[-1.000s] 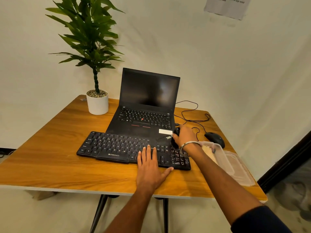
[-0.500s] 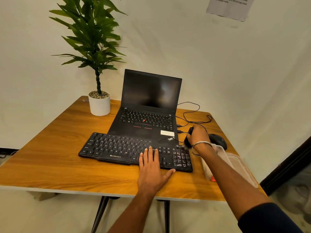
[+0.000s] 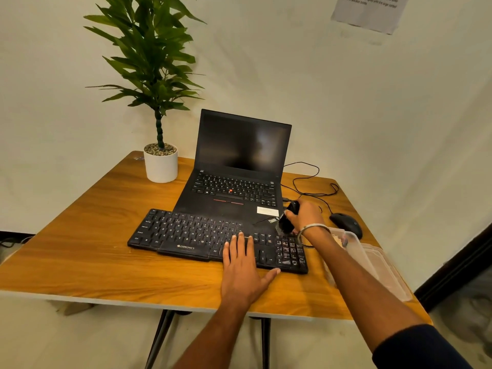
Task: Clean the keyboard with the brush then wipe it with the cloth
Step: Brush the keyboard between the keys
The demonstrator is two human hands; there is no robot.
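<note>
Change: the right hand, which half a second ago was off the keyboard's right end near the mouse, is back at the far right corner of the flat black plastic keyboard; the left hand has stayed put.
Left hand: fingers straight, pressing flat on the keys right of centre.
Right hand: fingers curled round a small black brush, bristles down by the number pad.
Around: one potted green plant, one open black laptop touching the keyboard's far edge, one black mouse, one clear plastic box behind the right forearm.
Worktop: one brown wooden worktop.
</note>
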